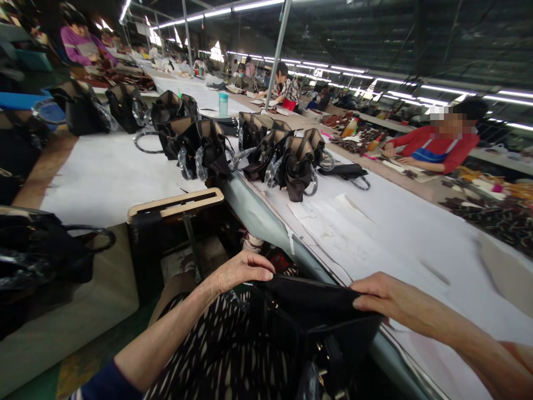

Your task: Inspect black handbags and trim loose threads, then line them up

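A black handbag (316, 316) rests on my lap against the table edge, its top rim facing up. My left hand (245, 269) pinches the rim at one end, thumb and fingers closed on it. At the other end, my right hand (385, 297) grips the same rim between thumb and fingers. Gold-coloured metal fittings and a plastic-wrapped part show low on the bag's side. The bag's bottom is lost in shadow and cut off by the frame.
Several black handbags (297, 166) with plastic-wrapped handles stand on the white-covered table (400, 244). Left of my lap is a narrow wood-topped stand (177, 205). More bags (37, 261) lie at the far left. A turquoise bottle (223, 104) stands farther back. A co-worker in red (441, 141) sits across.
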Tool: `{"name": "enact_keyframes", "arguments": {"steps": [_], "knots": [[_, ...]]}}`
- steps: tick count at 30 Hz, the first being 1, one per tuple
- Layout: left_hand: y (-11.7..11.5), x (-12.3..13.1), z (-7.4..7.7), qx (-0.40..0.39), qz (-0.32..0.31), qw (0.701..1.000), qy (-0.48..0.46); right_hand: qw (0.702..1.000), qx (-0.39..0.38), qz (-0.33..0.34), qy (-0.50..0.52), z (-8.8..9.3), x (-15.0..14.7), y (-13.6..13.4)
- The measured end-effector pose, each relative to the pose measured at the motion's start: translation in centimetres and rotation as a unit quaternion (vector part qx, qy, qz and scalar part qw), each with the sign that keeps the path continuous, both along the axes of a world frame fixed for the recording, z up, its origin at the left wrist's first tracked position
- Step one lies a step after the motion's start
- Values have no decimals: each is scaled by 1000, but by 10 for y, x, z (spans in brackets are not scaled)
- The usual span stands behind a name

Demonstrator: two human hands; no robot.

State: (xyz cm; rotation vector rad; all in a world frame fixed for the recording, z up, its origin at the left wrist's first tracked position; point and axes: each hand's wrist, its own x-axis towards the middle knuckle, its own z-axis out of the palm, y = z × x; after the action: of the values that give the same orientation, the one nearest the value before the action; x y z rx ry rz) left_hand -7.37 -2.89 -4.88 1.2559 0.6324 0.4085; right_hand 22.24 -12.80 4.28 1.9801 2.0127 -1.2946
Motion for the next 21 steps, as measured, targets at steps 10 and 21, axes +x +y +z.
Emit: {"name": "enact_keyframes", "arguments": {"steps": [10,21], "knots": [[4,3,9,27,-16,998,60,999,-21,26,-15,5,-7,1],[-2,23,45,336,-31,926,171,999,3,37,-22,11,-16,5]]}}
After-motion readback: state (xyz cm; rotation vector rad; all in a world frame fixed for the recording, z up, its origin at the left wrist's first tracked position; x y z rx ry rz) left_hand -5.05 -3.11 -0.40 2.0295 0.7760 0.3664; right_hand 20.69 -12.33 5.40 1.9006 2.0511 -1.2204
